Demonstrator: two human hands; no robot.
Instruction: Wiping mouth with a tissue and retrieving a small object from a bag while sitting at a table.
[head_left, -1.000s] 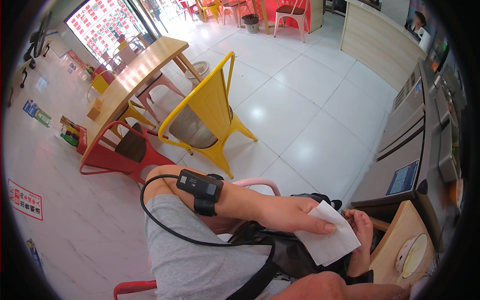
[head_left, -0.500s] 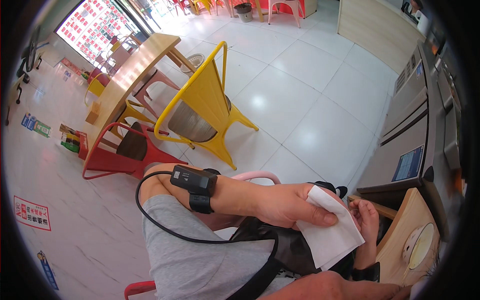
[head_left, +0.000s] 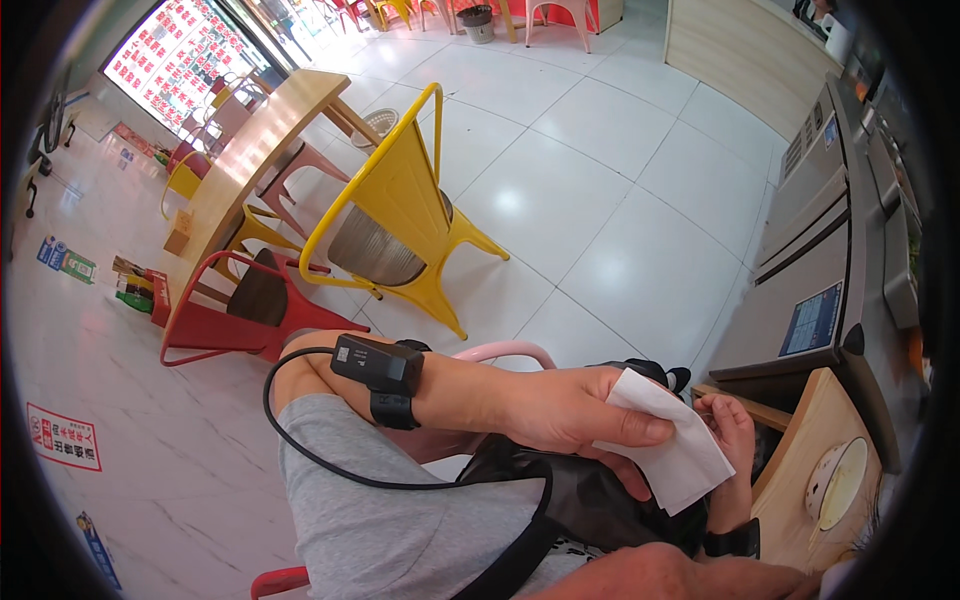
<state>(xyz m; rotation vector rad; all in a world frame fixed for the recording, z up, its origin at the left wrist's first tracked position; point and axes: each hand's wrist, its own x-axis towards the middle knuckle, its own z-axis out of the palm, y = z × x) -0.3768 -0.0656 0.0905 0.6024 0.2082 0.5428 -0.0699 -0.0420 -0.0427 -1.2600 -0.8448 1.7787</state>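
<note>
My left hand (head_left: 580, 405) is closed on a folded white paper napkin (head_left: 675, 455), its thumb lying across the top. Part of another finger shows below the napkin. Right beside the napkin's far edge is my right hand (head_left: 732, 430), with its fingers curled. The napkin partly covers that hand, so I cannot tell whether it grips the edge. A black device with a cable (head_left: 375, 365) is strapped to my left forearm, and a dark band (head_left: 733, 540) circles my right wrist.
On the right, a white bowl (head_left: 835, 490) with a utensil stands on a wooden table (head_left: 800, 440), near a grey metal appliance (head_left: 790, 310). Ahead are a yellow chair (head_left: 405, 210), a red chair (head_left: 225, 320) and a long wooden table (head_left: 265, 135). A bin (head_left: 478, 25) stands far off.
The napkin's lower end has swung up and to the right, uncovering part of a finger below it. My left hand keeps its hold. The whole view has shifted slightly.
</note>
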